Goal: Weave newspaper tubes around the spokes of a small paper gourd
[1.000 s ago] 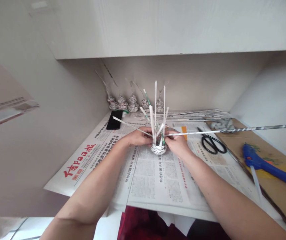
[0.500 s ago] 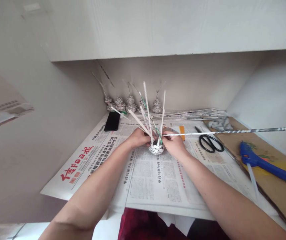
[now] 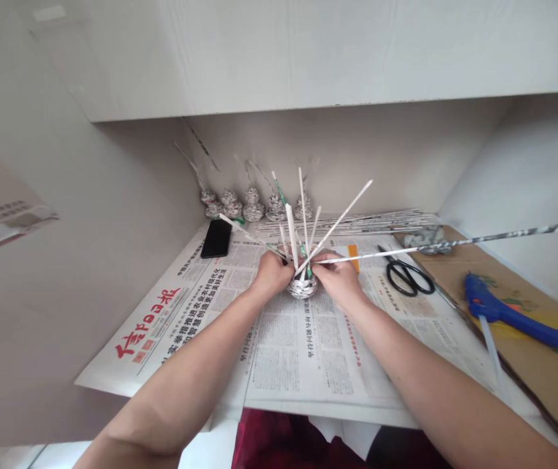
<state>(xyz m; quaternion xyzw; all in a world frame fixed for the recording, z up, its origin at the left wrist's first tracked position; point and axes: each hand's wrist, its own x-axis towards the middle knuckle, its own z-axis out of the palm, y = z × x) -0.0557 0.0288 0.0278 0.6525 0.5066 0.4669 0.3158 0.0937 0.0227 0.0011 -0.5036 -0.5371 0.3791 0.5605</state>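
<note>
one stick [image 3: 342,219] newly leans right; right fingers [image 3: 331,267] pinch the long strip [image 3: 478,239]; left fingers' [image 3: 275,264] grip unclear.

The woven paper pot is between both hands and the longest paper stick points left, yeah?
Not left: the head view shows the longest paper stick pointing right, past the right hand. The woven paper pot is between the left hand and right hand.

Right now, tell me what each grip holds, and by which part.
Left grip: the woven paper base, by its left rim. Right grip: the long paper strip, near its end at the base.
</note>
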